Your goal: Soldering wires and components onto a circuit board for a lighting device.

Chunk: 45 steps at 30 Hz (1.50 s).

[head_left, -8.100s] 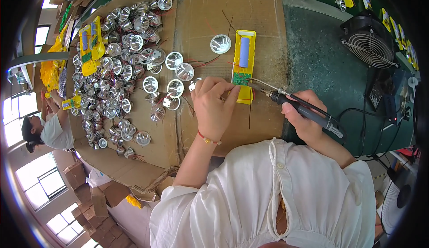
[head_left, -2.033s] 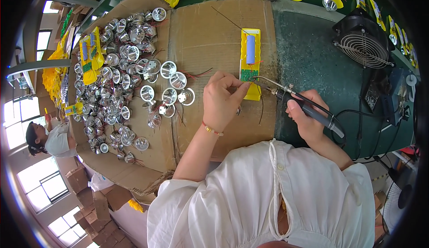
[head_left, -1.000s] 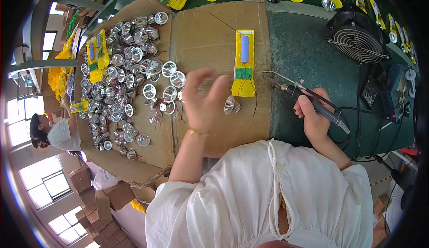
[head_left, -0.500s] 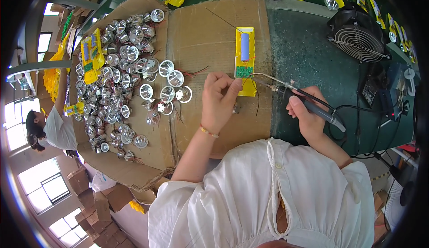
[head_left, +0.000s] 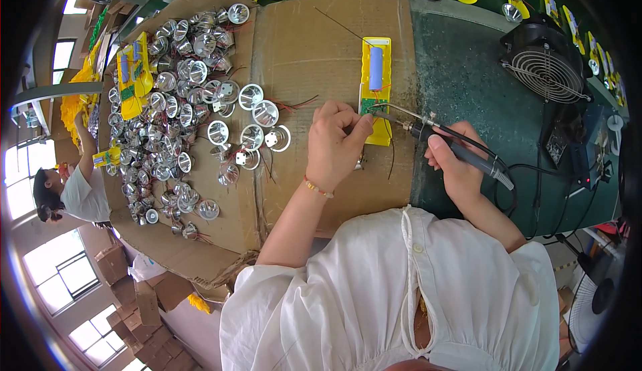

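Observation:
A yellow plastic housing (head_left: 378, 127) lies on the cardboard sheet, with a purple cylindrical battery (head_left: 376, 69) and a small green circuit board (head_left: 368, 105) in it. My right hand (head_left: 461, 164) grips a soldering iron (head_left: 461, 152) with a thin curved metal tube along it; the tip reaches the board. At the board's left edge, the thumb and fingers of my left hand (head_left: 338, 140) are pinched together; what they hold is hidden. A silvery piece (head_left: 360, 164) shows partly beneath this hand. Thin dark wires run from the housing.
Silver lamp reflectors (head_left: 167, 130) with wires are heaped in the cardboard tray at left, two yellow housings (head_left: 134, 77) among them. At right stand a black fan (head_left: 545, 70) and a dark box with cables (head_left: 585, 147). More housings line the far edge. A co-worker (head_left: 83, 190) is at far left.
The housing and cardboard sit slightly farther right in the picture as the view shifts. Both my hands keep about the same hold, the iron still at the board. The co-worker's arm has shifted.

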Each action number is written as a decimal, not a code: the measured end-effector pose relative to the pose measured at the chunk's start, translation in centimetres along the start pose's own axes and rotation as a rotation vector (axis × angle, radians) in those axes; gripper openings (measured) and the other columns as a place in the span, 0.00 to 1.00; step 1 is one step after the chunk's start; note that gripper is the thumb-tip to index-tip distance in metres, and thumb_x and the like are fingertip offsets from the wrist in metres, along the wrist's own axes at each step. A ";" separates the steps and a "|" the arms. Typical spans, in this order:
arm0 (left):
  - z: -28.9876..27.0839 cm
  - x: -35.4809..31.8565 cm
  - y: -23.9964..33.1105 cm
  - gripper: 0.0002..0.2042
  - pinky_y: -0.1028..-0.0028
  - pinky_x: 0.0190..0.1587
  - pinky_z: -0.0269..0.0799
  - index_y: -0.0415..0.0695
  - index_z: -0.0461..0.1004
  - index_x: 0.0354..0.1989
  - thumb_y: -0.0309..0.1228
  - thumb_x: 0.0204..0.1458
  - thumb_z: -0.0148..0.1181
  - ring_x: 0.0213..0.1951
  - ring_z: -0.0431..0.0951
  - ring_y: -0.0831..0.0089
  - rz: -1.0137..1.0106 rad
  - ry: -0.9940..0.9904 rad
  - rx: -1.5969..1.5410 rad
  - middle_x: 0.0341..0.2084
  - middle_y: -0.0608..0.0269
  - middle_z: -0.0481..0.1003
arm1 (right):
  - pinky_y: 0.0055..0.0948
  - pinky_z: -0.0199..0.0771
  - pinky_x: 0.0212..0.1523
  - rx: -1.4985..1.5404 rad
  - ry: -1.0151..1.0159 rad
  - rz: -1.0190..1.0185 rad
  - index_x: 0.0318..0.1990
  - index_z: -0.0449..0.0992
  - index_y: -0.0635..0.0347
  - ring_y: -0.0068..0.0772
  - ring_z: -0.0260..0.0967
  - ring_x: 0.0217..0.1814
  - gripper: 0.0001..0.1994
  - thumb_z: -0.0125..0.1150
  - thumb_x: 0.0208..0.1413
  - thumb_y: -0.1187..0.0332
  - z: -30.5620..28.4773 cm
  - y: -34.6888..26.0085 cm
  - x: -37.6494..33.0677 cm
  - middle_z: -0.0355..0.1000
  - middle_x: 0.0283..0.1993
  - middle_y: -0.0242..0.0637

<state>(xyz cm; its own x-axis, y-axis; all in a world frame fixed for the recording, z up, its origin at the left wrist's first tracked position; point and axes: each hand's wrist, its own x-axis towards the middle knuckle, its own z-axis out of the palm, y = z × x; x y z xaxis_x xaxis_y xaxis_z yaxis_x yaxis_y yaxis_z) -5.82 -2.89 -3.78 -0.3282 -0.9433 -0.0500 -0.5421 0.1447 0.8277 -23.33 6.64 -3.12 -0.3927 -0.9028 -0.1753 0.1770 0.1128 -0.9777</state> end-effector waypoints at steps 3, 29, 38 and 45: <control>0.1 0.1 -0.1 0.08 0.70 0.33 0.63 0.42 0.76 0.18 0.32 0.45 0.59 0.31 0.66 0.65 -0.015 -0.013 0.006 0.24 0.62 0.68 | 0.16 0.66 0.21 -0.038 -0.024 -0.026 0.32 0.68 0.64 0.18 0.66 0.21 0.07 0.60 0.49 0.74 -0.1 0.2 0.0 0.70 0.23 0.35; -2.5 0.1 1.7 0.08 0.73 0.26 0.71 0.39 0.77 0.25 0.31 0.42 0.59 0.20 0.77 0.69 -0.114 -0.083 0.062 0.14 0.59 0.74 | 0.15 0.64 0.19 0.073 0.187 -0.085 0.34 0.67 0.64 0.18 0.64 0.19 0.07 0.57 0.52 0.70 -6.2 0.8 -1.0 0.69 0.22 0.36; 3.4 19.7 6.9 0.10 0.65 0.35 0.70 0.44 0.77 0.22 0.39 0.39 0.61 0.33 0.76 0.61 0.097 0.033 0.328 0.26 0.54 0.76 | 0.16 0.64 0.20 0.088 0.206 -0.011 0.33 0.66 0.64 0.19 0.65 0.20 0.06 0.56 0.51 0.73 -6.1 1.4 -0.1 0.68 0.21 0.36; 2.2 27.5 2.0 0.23 0.64 0.52 0.63 0.54 0.70 0.48 0.39 0.38 0.60 0.50 0.64 0.52 0.455 0.301 0.592 0.52 0.53 0.59 | 0.16 0.64 0.19 0.094 0.197 -0.046 0.32 0.65 0.65 0.20 0.65 0.20 0.06 0.56 0.51 0.74 -6.0 1.3 -0.3 0.68 0.21 0.37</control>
<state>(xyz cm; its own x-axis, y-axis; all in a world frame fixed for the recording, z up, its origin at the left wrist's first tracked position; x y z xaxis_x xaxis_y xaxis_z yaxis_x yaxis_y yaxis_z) -17.63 -27.93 -4.69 -0.4393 -0.7813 0.4433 -0.7531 0.5893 0.2923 -28.37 9.53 -5.04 -0.5697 -0.8064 -0.1585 0.2343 0.0255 -0.9718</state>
